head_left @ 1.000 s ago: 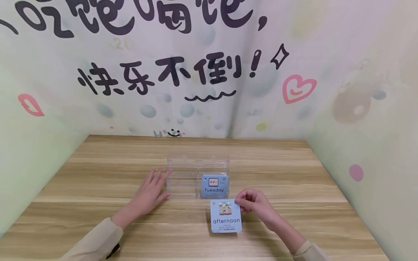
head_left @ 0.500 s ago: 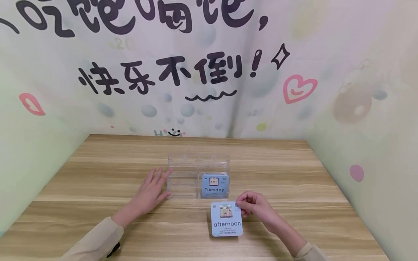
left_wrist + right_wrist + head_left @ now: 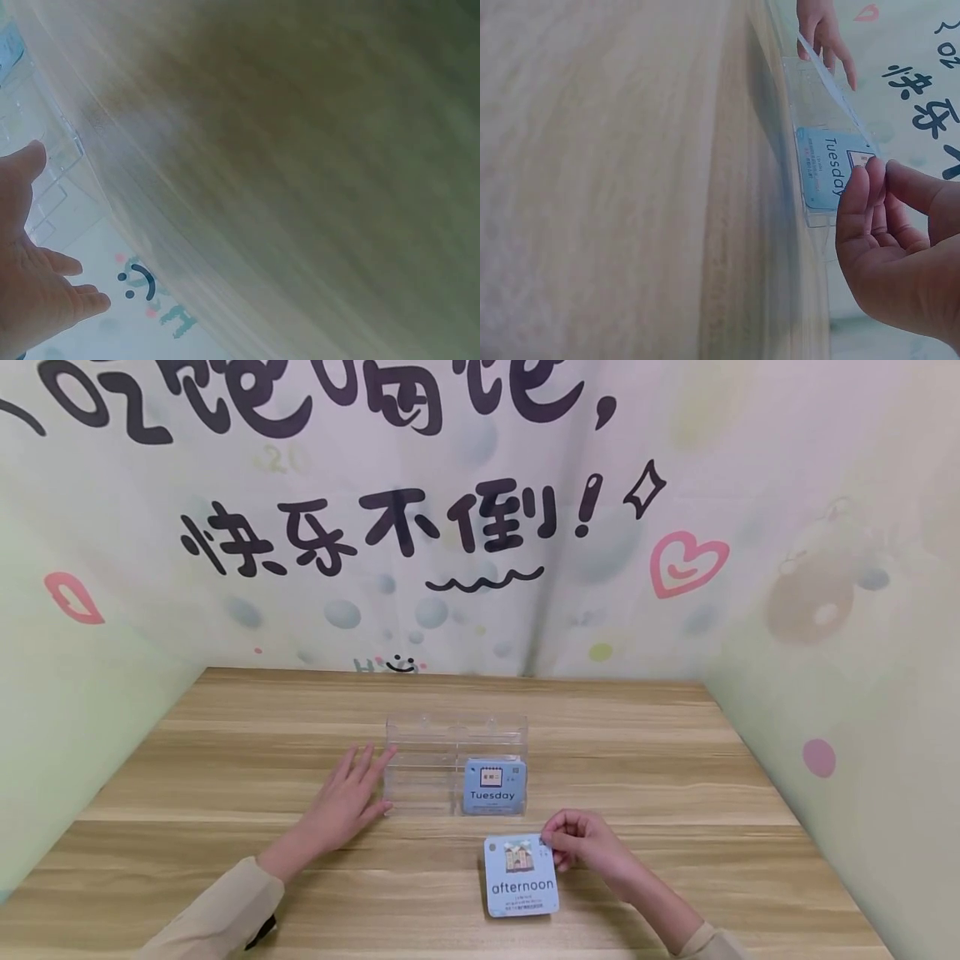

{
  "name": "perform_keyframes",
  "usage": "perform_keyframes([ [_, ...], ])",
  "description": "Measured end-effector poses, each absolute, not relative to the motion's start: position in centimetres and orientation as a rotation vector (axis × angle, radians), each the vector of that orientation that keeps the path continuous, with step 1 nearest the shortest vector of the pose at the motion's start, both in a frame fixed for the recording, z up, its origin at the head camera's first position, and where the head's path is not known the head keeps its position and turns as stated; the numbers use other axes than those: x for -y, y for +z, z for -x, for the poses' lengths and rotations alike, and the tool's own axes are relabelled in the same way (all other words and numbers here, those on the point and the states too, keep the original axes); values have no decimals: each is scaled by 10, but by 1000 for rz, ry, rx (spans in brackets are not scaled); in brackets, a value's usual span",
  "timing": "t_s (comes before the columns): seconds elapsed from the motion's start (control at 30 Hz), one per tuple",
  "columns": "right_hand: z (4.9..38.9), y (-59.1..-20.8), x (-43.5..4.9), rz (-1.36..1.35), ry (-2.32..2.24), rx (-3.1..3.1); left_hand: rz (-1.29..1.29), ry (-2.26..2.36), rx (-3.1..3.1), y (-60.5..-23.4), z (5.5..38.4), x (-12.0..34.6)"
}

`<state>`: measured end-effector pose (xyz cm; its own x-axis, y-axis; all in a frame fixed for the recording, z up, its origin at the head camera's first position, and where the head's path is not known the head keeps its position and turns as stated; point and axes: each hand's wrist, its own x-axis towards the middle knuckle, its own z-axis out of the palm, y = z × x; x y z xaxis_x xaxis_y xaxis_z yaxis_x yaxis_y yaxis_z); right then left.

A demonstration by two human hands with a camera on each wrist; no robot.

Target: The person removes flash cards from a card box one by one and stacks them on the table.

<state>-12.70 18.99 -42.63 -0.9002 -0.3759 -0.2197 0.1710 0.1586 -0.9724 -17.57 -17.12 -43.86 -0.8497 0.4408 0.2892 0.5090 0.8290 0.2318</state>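
My right hand [image 3: 592,847] pinches the top right corner of a light blue card [image 3: 521,877] printed "afternoon" with a picture of buildings. In the right wrist view the card [image 3: 836,90] shows almost edge-on, tilted up from the table. Behind it stands a clear plastic card holder [image 3: 420,789] with several compartments. A blue "Tuesday" card [image 3: 493,787] sits in its lower right compartment. My left hand [image 3: 341,802] has its fingers spread at the holder's left side, thumb and fingertips right at the edge. The left wrist view shows that hand [image 3: 37,270] beside the clear plastic.
The wooden table [image 3: 262,718] reaches back to a printed curtain [image 3: 360,610] with black lettering. More pale curtain hangs along both sides. A small black object [image 3: 261,933] lies by the left sleeve.
My right hand has drawn the "afternoon" card toward the near edge of the table, farther from the holder. The left hand, the holder and the "Tuesday" card stay in place.
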Motion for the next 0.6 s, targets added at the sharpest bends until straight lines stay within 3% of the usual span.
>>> perform_keyframes([
  [0.6, 126, -434, -192, 155, -1757, -2040, 733, -441, 2792, -438, 176, 171],
])
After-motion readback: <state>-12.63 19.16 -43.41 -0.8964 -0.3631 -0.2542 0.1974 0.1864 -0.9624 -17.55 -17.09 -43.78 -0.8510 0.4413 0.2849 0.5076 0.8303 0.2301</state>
